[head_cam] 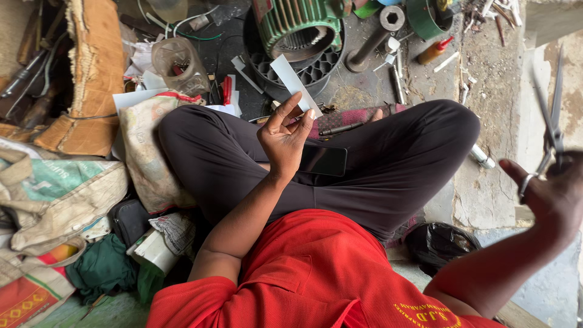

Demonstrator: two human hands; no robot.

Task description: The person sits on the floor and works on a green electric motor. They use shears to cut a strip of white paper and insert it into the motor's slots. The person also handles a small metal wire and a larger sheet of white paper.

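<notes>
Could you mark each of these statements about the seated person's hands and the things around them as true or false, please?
1. The left hand holds a white strip between its fingertips. True.
2. The right hand holds a hammer. False: it holds scissors, blades pointing up.
3. A dark phone rests on the person's lap. True.
4. The green motor housing sits on the person's knee. False: it stands on the floor beyond the crossed legs.
5. Both hands grip the white strip. False: only the left hand does; the right hand is well apart from it.
</notes>
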